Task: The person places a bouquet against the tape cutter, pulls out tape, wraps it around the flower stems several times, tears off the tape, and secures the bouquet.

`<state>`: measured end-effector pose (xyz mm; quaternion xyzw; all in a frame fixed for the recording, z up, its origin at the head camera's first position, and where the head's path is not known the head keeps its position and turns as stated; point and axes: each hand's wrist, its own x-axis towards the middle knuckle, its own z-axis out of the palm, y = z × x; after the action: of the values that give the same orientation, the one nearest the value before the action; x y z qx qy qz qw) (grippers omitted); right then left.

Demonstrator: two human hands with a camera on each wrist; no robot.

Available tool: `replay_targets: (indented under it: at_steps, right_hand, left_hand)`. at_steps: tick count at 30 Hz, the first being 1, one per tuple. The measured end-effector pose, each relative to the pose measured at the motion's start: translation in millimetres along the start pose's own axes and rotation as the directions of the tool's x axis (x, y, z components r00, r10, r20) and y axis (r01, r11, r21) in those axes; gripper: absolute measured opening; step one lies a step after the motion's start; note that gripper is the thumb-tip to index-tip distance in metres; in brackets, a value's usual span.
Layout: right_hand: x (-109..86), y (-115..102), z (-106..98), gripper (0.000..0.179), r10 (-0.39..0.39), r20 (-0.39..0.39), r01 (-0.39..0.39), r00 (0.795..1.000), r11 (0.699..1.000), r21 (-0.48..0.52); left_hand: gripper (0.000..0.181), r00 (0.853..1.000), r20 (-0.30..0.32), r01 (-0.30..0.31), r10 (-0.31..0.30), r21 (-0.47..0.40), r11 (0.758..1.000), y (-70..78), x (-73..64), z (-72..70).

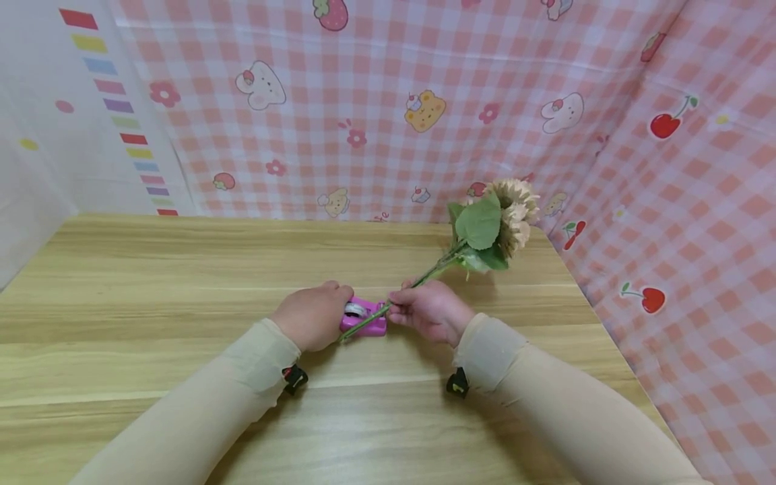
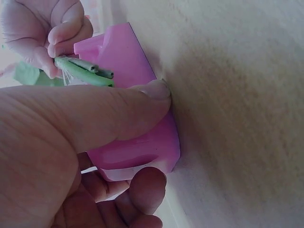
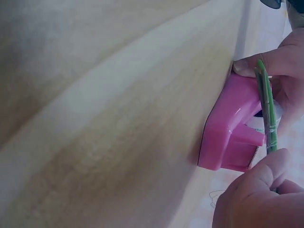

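Note:
A pink tape dispenser with a roll of tape in it sits on the wooden table. My left hand grips its left end, the thumb along the near side. My right hand pinches the green stems of artificial flowers between thumb and fingers, close to the dispenser's toothed cutting edge. The stems slant across the top of the dispenser, their cut ends pointing toward my left hand. Pale pink blossoms and broad green leaves extend up and right beyond my right hand. Clear shiny film shows around the stems in the left wrist view.
The wood-grain table reaches back to a pink checked cloth with cartoon prints. More of that checked cloth hangs along the right edge. Black wrist devices show under both sleeves.

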<state>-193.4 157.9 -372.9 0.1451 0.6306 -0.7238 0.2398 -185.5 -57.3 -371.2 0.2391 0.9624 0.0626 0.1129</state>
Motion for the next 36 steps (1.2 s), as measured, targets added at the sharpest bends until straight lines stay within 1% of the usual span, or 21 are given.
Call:
replay_targets:
  at_steps: [9,12,15,18,21,27,30,33,36]
  right_hand:
    - [1.7,1.8,-3.9,0.015,0.017,-0.016,-0.017,1.0,1.0,0.02]
    - [2.7,1.9,-4.3,0.022,0.018,-0.008,-0.018,1.0,1.0,0.018]
    - [3.2,2.0,-5.5,0.023,0.022,0.01,-0.022,1.0,1.0,0.002]
    - [3.0,2.5,-7.6,0.016,0.033,0.018,-0.033,0.999,0.999,-0.021]
    - [2.8,3.0,-9.2,0.012,0.037,0.018,-0.036,0.999,0.998,-0.045]
    - [1.2,2.8,-8.4,0.012,0.03,0.018,-0.029,0.999,0.997,-0.077]
    - [0.2,2.8,-6.8,0.014,0.024,0.005,-0.023,1.0,0.997,-0.073]
    - [0.1,4.0,-5.0,0.014,0.014,-0.031,-0.016,0.999,0.998,-0.055]
    - [-0.3,5.5,-3.5,0.021,0.005,-0.067,-0.007,0.998,1.0,-0.025]
  left_hand:
    - [0.042,1.0,0.004,0.005,-0.005,0.001,1.0,0.4,0.8,0.2]
    - [0.043,1.0,0.006,0.006,-0.006,-0.001,1.0,0.4,1.0,0.2]
    - [0.045,1.0,0.002,0.003,-0.003,0.0,1.0,-0.1,0.9,1.2]
    - [0.046,1.0,-0.003,0.001,-0.001,0.002,1.0,0.0,0.6,2.1]
    - [0.045,1.0,-0.007,0.001,-0.001,0.005,1.0,0.2,0.8,2.3]
    - [0.044,1.0,-0.007,0.005,-0.005,0.003,1.0,0.4,1.1,2.0]
    - [0.044,1.0,-0.007,0.004,-0.004,0.008,1.0,0.4,1.2,1.8]
    - [0.043,1.0,-0.006,0.004,-0.004,0.01,1.0,0.2,1.3,1.7]
    - [0.044,1.0,-0.004,0.006,-0.006,0.005,1.0,0.5,0.9,1.4]
